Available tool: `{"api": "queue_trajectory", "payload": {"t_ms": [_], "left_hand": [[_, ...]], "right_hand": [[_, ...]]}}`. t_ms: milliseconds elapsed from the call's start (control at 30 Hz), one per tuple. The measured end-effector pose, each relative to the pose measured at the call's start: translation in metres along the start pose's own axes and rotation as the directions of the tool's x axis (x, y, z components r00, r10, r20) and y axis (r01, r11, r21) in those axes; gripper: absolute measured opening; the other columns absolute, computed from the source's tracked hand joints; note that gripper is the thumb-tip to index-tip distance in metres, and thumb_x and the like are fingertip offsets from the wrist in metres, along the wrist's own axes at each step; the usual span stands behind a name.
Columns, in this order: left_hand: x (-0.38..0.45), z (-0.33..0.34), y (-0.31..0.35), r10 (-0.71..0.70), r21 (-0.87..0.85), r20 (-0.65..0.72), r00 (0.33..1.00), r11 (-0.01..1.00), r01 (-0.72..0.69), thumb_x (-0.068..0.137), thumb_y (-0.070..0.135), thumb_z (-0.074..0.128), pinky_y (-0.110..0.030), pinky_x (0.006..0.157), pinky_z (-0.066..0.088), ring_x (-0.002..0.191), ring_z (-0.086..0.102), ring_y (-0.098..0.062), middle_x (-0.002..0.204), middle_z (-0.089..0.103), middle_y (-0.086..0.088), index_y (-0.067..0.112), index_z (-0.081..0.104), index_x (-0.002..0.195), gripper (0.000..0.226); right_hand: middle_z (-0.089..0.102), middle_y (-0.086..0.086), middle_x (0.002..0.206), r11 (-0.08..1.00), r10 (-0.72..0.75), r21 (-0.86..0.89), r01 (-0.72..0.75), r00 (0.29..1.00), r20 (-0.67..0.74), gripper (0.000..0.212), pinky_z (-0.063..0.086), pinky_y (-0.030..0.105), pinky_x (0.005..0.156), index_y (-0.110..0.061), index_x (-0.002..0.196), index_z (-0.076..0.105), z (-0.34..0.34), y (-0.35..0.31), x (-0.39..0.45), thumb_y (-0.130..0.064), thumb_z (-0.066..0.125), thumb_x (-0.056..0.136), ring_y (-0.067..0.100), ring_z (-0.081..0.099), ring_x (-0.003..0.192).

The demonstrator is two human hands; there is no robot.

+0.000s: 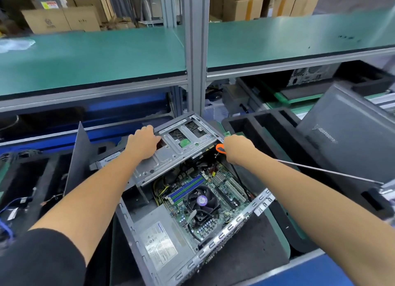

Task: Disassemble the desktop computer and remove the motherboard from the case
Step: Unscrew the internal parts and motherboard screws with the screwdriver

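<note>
The case [136, 228] lies open on the bench, near the person. Inside it, the motherboard [213, 191] is still mounted, with its fan and cables attached. Farther away, the left hand [142, 143] grips the edge of the drive cage [181, 149]. The right hand [238, 148] holds an orange-handled screwdriver [220, 148]. I judge that most of the work remains.

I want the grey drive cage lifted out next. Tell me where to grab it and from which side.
Judging by its pose, grip the drive cage by its two far corners, from above: the left hand already grips the far left edge, and the right hand, holding an orange-handled tool, is at the far right corner.
</note>
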State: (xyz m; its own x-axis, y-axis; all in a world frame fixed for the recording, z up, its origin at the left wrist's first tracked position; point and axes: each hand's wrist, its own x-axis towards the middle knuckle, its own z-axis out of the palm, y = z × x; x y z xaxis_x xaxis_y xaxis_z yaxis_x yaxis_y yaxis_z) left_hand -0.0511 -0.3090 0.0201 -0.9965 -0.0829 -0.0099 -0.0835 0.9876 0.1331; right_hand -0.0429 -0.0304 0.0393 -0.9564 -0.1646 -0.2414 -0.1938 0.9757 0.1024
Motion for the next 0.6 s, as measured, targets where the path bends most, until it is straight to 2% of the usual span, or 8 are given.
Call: {"api": "queue_trajectory", "payload": {"t_ms": [100,233,433,533,600], "left_hand": [[0.001,0.007,-0.006,0.063,0.079,-0.048,0.997,0.995,-0.059,0.101,0.026,0.043,-0.046,0.082,0.042,0.101,0.054,-0.034,0.113,0.055,-0.015,0.009,0.053,0.114,0.024],[0.004,0.014,-0.006,-0.004,0.032,-0.101,0.995,0.999,0.007,0.099,0.032,0.044,-0.045,0.084,0.039,0.102,0.054,-0.034,0.111,0.058,-0.014,0.008,0.052,0.112,0.028],[0.001,0.017,-0.006,-0.045,0.016,-0.160,0.986,0.999,0.048,0.099,0.033,0.044,-0.044,0.083,0.037,0.100,0.054,-0.034,0.108,0.058,-0.014,0.008,0.052,0.110,0.029],[-0.006,0.018,-0.006,-0.087,0.014,-0.171,0.981,0.996,0.091,0.099,0.033,0.044,-0.045,0.084,0.038,0.099,0.054,-0.035,0.107,0.058,-0.014,0.008,0.052,0.109,0.028],[-0.012,0.018,-0.006,-0.121,0.016,-0.176,0.977,0.992,0.126,0.099,0.033,0.044,-0.046,0.085,0.038,0.100,0.054,-0.036,0.108,0.058,-0.015,0.007,0.052,0.108,0.028]], "right_hand": [[0.044,0.003,0.060,1.000,0.001,-0.001,-0.001,1.000,-0.009,0.033,0.030,0.026,0.040,-0.010,0.063,0.040,0.001,-0.001,-0.001,-0.007,0.050,0.094,0.015,0.041,0.049],[0.043,0.003,0.060,0.999,-0.019,-0.044,0.019,1.000,0.001,0.030,0.032,0.026,0.042,-0.009,0.062,0.039,0.000,-0.003,-0.003,0.002,0.051,0.086,0.016,0.041,0.049],[0.043,0.004,0.061,0.994,-0.065,-0.089,0.066,0.998,0.020,0.028,0.035,0.027,0.043,-0.009,0.061,0.039,-0.005,-0.001,0.000,0.001,0.051,0.085,0.016,0.041,0.049],[0.045,0.004,0.064,0.990,-0.100,-0.094,0.101,0.995,0.018,0.026,0.043,0.030,0.053,-0.009,0.063,0.040,-0.007,0.002,0.007,-0.002,0.053,0.084,0.018,0.043,0.051],[0.046,0.005,0.063,0.987,-0.129,-0.091,0.130,0.991,0.016,0.025,0.043,0.031,0.054,-0.009,0.063,0.040,-0.009,0.004,0.013,-0.002,0.053,0.084,0.018,0.044,0.052]]}}
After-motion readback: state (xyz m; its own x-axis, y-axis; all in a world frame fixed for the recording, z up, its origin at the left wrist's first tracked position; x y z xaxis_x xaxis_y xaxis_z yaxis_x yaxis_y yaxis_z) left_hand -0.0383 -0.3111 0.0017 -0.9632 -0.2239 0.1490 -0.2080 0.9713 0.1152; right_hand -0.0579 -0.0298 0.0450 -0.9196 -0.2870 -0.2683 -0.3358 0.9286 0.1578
